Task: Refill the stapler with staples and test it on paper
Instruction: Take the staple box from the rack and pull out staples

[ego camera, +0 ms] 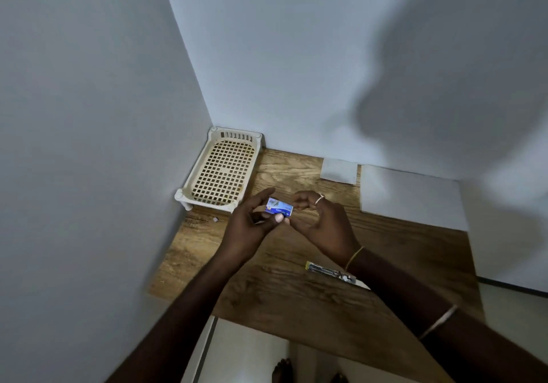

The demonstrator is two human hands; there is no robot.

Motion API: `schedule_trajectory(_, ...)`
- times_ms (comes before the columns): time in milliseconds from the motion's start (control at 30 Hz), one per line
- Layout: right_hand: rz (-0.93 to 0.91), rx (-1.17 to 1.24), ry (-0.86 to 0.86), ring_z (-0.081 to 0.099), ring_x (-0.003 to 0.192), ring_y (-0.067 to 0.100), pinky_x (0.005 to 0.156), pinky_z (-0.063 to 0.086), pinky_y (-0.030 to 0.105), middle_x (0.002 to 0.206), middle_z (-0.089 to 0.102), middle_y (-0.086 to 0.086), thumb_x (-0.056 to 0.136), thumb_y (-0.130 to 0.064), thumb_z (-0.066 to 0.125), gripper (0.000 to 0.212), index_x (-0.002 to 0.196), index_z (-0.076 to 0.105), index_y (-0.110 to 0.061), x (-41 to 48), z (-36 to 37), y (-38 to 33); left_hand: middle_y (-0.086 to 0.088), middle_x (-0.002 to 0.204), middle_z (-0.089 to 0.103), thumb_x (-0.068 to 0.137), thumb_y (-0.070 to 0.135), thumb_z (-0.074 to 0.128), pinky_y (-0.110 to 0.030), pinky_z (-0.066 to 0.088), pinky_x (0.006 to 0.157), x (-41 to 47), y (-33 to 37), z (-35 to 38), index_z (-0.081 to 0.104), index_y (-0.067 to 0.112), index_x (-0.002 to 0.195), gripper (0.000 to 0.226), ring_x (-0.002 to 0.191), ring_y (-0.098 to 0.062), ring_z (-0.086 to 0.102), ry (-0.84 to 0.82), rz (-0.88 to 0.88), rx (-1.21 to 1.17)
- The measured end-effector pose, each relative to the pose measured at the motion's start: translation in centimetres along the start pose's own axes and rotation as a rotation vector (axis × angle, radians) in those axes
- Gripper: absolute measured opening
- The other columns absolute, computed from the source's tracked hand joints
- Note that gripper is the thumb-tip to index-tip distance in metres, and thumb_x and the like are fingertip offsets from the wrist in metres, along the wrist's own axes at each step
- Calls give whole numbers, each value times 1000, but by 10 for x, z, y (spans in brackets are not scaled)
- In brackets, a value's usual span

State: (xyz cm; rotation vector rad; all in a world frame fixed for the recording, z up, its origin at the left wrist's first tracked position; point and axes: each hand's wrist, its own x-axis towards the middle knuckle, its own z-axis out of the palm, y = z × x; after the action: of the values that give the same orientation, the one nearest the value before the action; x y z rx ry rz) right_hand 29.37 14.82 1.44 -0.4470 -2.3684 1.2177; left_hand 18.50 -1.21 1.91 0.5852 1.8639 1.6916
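Left hand (252,222) closed around a small blue staple box (280,207), thumb across its near edge, fingers behind. Box held above the wooden desk (296,299), mid-air, between both hands. Right hand (321,222) at the box's right end, fingers curled and pinched toward it; whether they touch the flap or hold a staple strip, cannot tell. Ring on one right finger, thin bangle at the wrist.

Judged step: opening the box to draw out staples.

Handling, as judgement: box is light card, crushes easily, so hold by the long sides and pull at the end flap. Staple strips inside are stiff but brittle along the glue line; take a strip by its flanks, not its ends, or it snaps into short pieces. Small and slick, easy to drop.

Stapler (332,271) lies on the desk near the right wrist, partly hidden by the forearm; appears opened out flat, magazine showing, not certain.

Farther out: white paper sheet (412,195) at desk's right rear, a smaller pale sheet (339,170) beside it. Cream lattice tray (189,197) in the wall corner, left rear. Tiny loose scrap (215,220) on the desk near the tray.
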Motion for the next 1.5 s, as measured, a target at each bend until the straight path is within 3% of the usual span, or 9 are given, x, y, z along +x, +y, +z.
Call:
schedule_trajectory(133, 31, 45, 4, 70, 97, -2, 85, 53, 19, 103, 75, -11, 75, -28, 87, 43, 112, 67, -23, -28, -33, -6, -5, 114, 75, 86, 2, 74, -39, 59, 86, -20, 8, 29, 66, 13, 127, 43, 100, -27, 73, 3, -27, -116)
schedule_trajectory(267, 72, 142, 36, 71, 99, -1, 77, 52, 11, 103, 75, -17, 75, -36, 88, 43, 111, 66, -31, -50, -61, -15, -6, 102, 77, 84, -8, 71, -32, 61, 78, -33, 17, 51, 67, 5, 118, 37, 90, -27, 74, -25, -48, -274)
schedule_trajectory(333, 93, 220, 68, 72, 99, 2, 75, 56, 14, 105, 75, -19, 74, -37, 88, 43, 110, 65, -35, -58, -70, -21, -5, 101, 78, 84, -8, 70, -32, 61, 78, -38, 22, 56, 68, 5, 115, 35, 91, -27, 74, -53, -32, -310)
schedule_trajectory(433, 118, 359, 132, 73, 99, 11, 88, 59, 29, 105, 77, -10, 73, -33, 90, 44, 110, 67, -33, -65, -78, -26, -5, 101, 77, 83, -8, 70, -32, 61, 78, -42, 31, 63, 68, 3, 115, 35, 91, -24, 74, -65, -21, -363)
schedule_trajectory(567, 114, 517, 194, 74, 102, 19, 93, 58, 39, 108, 77, 1, 76, -24, 88, 45, 116, 68, -24, -73, -81, -29, -4, 105, 77, 76, 3, 75, -31, 59, 78, -45, 39, 70, 69, 5, 114, 38, 96, -21, 74, -66, -14, -442)
schedule_trajectory(733, 118, 671, 202, 71, 108, 25, 92, 57, 34, 112, 75, 8, 83, -9, 81, 46, 126, 66, -17, -80, -77, -32, -7, 110, 75, 75, 7, 76, -30, 59, 78, -49, 43, 73, 71, 8, 111, 36, 99, -24, 73, -62, -13, -498)
schedule_trajectory(1067, 36, 524, 203, 70, 89, 11, 73, 53, 25, 106, 75, 3, 89, -6, 74, 22, 110, 75, -13, -84, -71, -36, -3, 110, 76, 76, 3, 73, -30, 59, 77, -57, 47, 73, 68, 6, 113, 38, 97, -22, 73, -25, -4, -476)
schedule_trajectory(1267, 21, 506, 192, 71, 107, 20, 89, 56, 31, 108, 74, 1, 88, -8, 76, 10, 98, 74, -11, -85, -68, -31, -5, 103, 77, 82, -4, 70, -30, 60, 77, -59, 48, 69, 68, 6, 116, 36, 94, -23, 74, -22, 27, -382)
schedule_trajectory(1500, 22, 476, 145, 70, 109, 18, 83, 56, 30, 109, 73, -3, 88, -19, 77, 6, 87, 71, -16, -81, -71, -26, -5, 104, 77, 84, -8, 69, -30, 60, 77, -60, 47, 69, 68, 7, 117, 36, 94, -23, 74, 2, 38, -348)
